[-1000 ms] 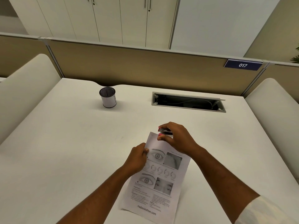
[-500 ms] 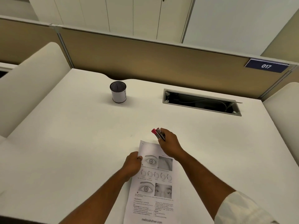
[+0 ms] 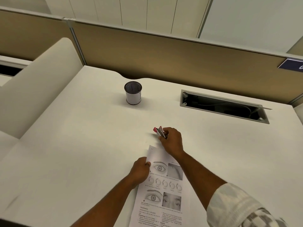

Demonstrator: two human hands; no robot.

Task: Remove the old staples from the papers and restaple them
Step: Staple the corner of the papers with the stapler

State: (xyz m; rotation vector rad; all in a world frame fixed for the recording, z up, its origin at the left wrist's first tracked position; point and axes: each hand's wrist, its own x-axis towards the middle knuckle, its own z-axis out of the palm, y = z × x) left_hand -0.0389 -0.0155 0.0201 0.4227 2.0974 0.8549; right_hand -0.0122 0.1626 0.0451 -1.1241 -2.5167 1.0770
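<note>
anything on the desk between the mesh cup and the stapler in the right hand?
Nothing: in the head view, only bare desk lies between the mesh cup and the stapler held by the right hand.

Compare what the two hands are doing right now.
The left hand lies low, pinching the papers' left edge against the desk; the right hand is past the papers' top edge. The left hand holds only paper; the right hand grips a small pink stapler, pointing away from the sheet. Both hands are closed on something.
</note>
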